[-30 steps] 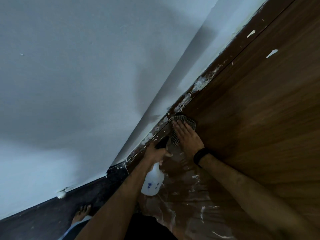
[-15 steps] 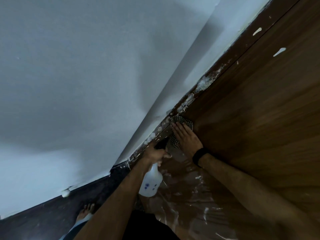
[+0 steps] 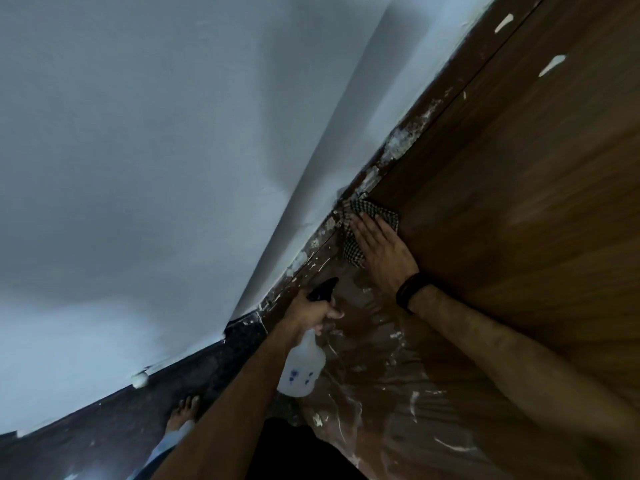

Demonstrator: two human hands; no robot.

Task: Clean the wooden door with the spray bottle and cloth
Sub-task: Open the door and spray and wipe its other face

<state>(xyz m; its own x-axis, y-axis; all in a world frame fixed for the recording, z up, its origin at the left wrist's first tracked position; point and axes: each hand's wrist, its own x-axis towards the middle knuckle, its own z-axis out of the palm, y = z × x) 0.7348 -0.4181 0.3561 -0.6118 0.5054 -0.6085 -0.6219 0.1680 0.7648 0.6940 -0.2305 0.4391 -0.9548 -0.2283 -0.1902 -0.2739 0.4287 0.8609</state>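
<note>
Wiping is the step in hand. The right hand (image 3: 379, 249) is lying flat with straight fingers on the checked cloth (image 3: 372, 216), pressing it against the wooden door (image 3: 519, 202) right beside the door frame (image 3: 398, 150), where white paint smears are showing. The left hand (image 3: 311, 311) is gripping the neck of the spray bottle (image 3: 302, 368), fingers curled round it below the black nozzle (image 3: 323, 289), which is pointing up toward the cloth; the bottle is hanging just below the wiping spot, near the door but not touching it as far as I can tell. Wet streaks are glistening on the lower door. Judging from the smears further up the frame and two white marks higher on the door, the next move is calling for fresh spray there and the cloth sliding upward under firm pressure.
</note>
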